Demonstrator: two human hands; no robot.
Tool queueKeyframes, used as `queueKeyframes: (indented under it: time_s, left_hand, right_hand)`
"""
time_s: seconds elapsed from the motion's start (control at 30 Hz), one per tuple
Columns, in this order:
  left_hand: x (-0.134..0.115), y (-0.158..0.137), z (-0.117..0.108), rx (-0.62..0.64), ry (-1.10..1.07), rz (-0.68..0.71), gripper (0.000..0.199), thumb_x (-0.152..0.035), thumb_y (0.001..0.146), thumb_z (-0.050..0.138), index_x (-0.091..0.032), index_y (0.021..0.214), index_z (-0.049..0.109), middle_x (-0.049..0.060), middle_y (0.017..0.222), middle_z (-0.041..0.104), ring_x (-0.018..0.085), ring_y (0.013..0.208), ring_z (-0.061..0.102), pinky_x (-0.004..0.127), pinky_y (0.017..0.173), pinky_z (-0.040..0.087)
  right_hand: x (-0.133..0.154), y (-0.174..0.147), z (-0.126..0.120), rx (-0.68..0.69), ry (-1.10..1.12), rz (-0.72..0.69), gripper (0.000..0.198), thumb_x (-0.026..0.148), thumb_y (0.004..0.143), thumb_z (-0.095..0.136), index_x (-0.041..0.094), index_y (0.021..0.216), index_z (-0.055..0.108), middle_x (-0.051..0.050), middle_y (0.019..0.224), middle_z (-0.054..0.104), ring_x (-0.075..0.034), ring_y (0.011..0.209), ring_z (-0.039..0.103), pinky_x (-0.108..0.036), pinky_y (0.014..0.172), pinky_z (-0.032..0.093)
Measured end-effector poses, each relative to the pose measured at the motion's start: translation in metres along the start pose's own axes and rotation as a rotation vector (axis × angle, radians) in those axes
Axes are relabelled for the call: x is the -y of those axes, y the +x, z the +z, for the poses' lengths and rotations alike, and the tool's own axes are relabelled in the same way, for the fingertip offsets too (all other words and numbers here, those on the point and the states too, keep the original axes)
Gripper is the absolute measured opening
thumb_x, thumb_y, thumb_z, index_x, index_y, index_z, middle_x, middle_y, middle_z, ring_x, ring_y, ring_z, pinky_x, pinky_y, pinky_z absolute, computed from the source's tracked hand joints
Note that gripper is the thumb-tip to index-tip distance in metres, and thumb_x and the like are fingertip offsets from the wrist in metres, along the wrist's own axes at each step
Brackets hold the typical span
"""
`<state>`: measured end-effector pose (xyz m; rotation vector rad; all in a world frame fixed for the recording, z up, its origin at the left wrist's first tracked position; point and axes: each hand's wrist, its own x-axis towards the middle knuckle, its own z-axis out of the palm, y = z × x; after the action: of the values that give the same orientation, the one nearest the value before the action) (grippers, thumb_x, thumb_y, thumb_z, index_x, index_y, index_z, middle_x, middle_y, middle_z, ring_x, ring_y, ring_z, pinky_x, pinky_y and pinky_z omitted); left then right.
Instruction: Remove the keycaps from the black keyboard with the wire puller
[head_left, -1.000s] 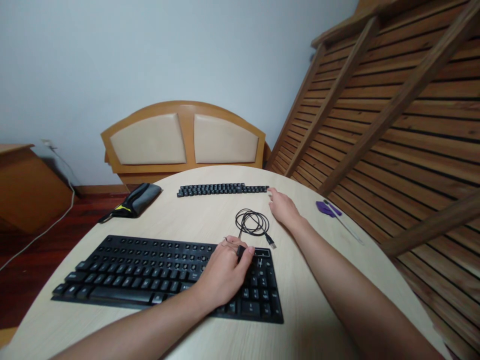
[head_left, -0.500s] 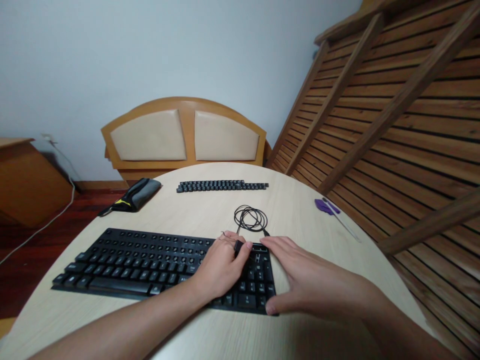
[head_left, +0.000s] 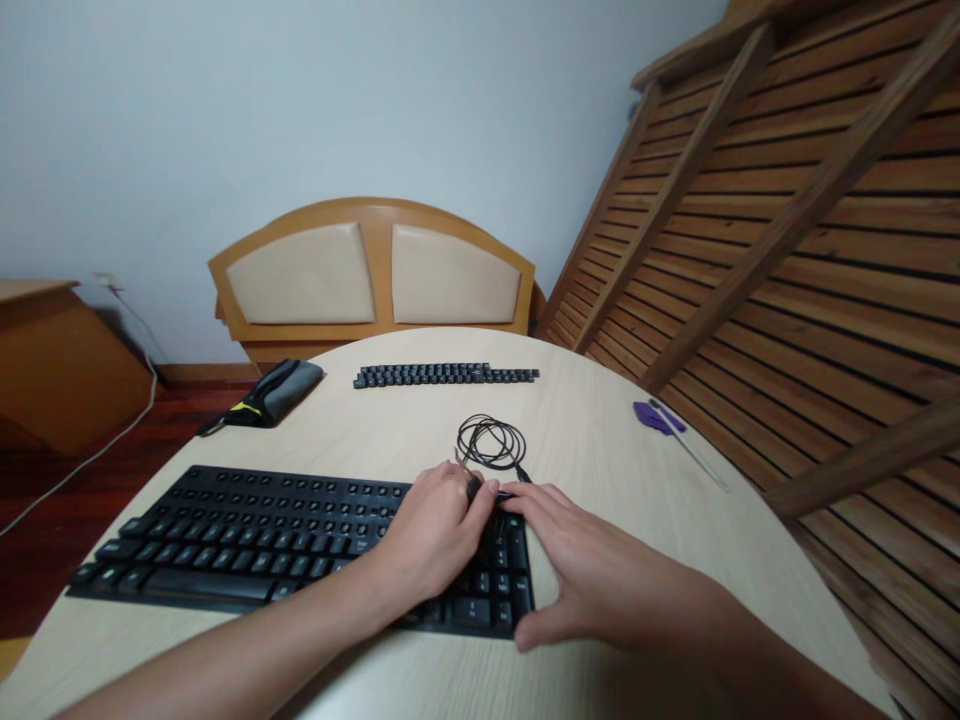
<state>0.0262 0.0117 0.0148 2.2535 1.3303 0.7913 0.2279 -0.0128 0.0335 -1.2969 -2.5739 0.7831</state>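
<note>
The black keyboard [head_left: 247, 530] lies on the near part of the table [head_left: 600, 450], left of the scene's middle, its long side running left to right. Small bare key stems show in its far rows, while the near rows carry caps. Its left end comes near the curved left rim of the table.

The left hand [head_left: 433, 525] lies over the right part of the keyboard, thumb and index finger closed on a small black piece [head_left: 474, 487], mostly hidden by the hand. The right hand [head_left: 600, 580] spans the keyboard's right edge with its fingers wide, thumb at the near corner, fingertips near the far one.

Just beyond the hands sits a coiled black cable [head_left: 491, 442], its plug beside the right fingertips. Past a strip of pale tabletop, loose black keycaps [head_left: 420, 374] stand in rows near the far rim. At the far left, a black and grey pouch [head_left: 285, 392] with yellow trim reaches the table's edge. A broad pale stretch of tabletop separates the right hand from a purple cloth [head_left: 651, 416] and a thin rod [head_left: 690, 442] close to the right rim. Pale markings on the caps are too small to read.
</note>
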Motion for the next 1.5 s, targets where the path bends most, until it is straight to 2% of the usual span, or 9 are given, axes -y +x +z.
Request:
queueKeyframes:
  time_s: [0.1,0.23,0.33,0.6,0.9,1.17,1.37,1.5]
  left_hand:
    - [-0.001,0.000,0.001,0.003,-0.028,0.033,0.044,-0.034,0.100,0.035,-0.018,0.070,0.064,0.008,0.078,0.070,0.024,0.082,0.064,0.040,0.082,0.048]
    - [0.000,-0.001,0.006,-0.015,-0.081,0.037,0.036,-0.029,0.098,0.037,-0.019,0.072,0.060,0.006,0.077,0.068,0.022,0.080,0.064,0.038,0.082,0.048]
    - [0.002,-0.002,0.008,-0.035,-0.099,0.003,0.027,-0.026,0.095,0.040,-0.018,0.078,0.059,0.007,0.081,0.068,0.024,0.086,0.063,0.039,0.085,0.048]
    - [0.008,-0.002,0.009,-0.037,-0.133,-0.082,0.029,-0.031,0.096,0.037,-0.018,0.080,0.057,0.010,0.088,0.067,0.026,0.094,0.062,0.041,0.089,0.047]
    - [0.008,-0.001,0.010,-0.017,-0.110,-0.008,0.027,-0.028,0.096,0.038,-0.017,0.081,0.058,0.010,0.085,0.068,0.025,0.092,0.062,0.042,0.091,0.045]
    - [0.007,-0.003,0.011,0.030,-0.088,0.036,0.029,-0.025,0.096,0.037,-0.015,0.080,0.058,0.011,0.084,0.066,0.026,0.091,0.060,0.042,0.089,0.046]
    - [0.009,-0.003,0.014,0.067,-0.052,0.067,0.029,-0.024,0.096,0.039,-0.016,0.079,0.060,0.010,0.084,0.065,0.025,0.094,0.057,0.042,0.091,0.044]
    - [0.007,-0.004,0.010,0.086,-0.116,0.107,0.031,-0.024,0.099,0.040,-0.018,0.075,0.059,0.006,0.082,0.065,0.022,0.092,0.056,0.038,0.089,0.044]
  right_hand:
    - [0.001,-0.001,-0.003,0.012,0.024,0.000,0.099,0.060,0.062,0.079,0.017,0.143,0.042,-0.015,0.144,0.045,-0.034,0.135,0.036,-0.048,0.113,0.030]
    - [0.003,0.000,-0.007,-0.020,0.027,0.013,0.059,0.052,0.075,0.073,0.021,0.124,0.059,-0.011,0.132,0.055,-0.031,0.126,0.045,-0.045,0.108,0.035]
    - [0.003,0.002,-0.007,-0.042,0.008,0.012,0.044,0.046,0.081,0.070,0.021,0.116,0.061,-0.010,0.131,0.057,-0.028,0.124,0.047,-0.042,0.106,0.037]
    - [-0.003,0.004,-0.005,-0.063,-0.026,-0.031,0.037,0.045,0.082,0.070,0.021,0.110,0.063,-0.008,0.128,0.059,-0.026,0.117,0.052,-0.038,0.101,0.041]
    - [-0.004,0.006,-0.006,-0.066,-0.038,-0.014,0.030,0.041,0.081,0.071,0.021,0.102,0.064,-0.007,0.134,0.058,-0.025,0.126,0.049,-0.039,0.107,0.038]
    - [0.003,0.005,-0.010,-0.063,-0.083,-0.039,0.027,0.035,0.081,0.071,0.019,0.103,0.068,-0.007,0.132,0.061,-0.024,0.123,0.052,-0.037,0.105,0.041]
    - [0.001,0.005,-0.006,-0.068,-0.091,-0.028,0.031,0.036,0.081,0.072,0.018,0.106,0.069,-0.007,0.130,0.063,-0.024,0.122,0.054,-0.038,0.106,0.041]
    - [0.000,0.006,-0.005,-0.067,-0.097,-0.018,0.038,0.038,0.080,0.072,0.018,0.112,0.068,-0.008,0.131,0.062,-0.026,0.123,0.054,-0.038,0.107,0.040]
